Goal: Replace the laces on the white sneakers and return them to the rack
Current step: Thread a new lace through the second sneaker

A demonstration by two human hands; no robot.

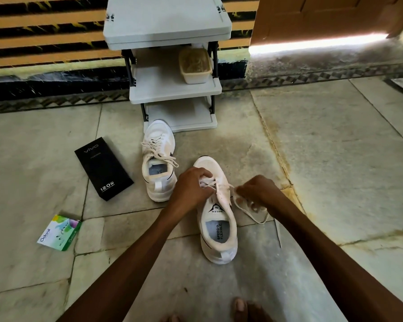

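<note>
Stone floor (335, 159) before rack (172, 98) — near sneaker (219, 219) between the hands. Left hand (191, 187) clamps its laced upper; right hand (258, 194) pinches the lace (259, 221). Brace firmly, draw lace straight out — avoid snagging.

A person's left hand (191, 187) grips the laced front of a white sneaker (219, 231) standing on the stone floor (335, 159), while the right hand (257, 194) pinches a loose lace (254, 216) trailing off the shoe's right side. A second white sneaker (158, 163), laced, stands just beyond to the left, its toe at the left front corner of a grey three-shelf rack (172, 91). A beige tub (196, 66) sits at the right edge of the middle shelf. A black box (104, 168) and a green packet (59, 232) lie on the floor further left.
</note>
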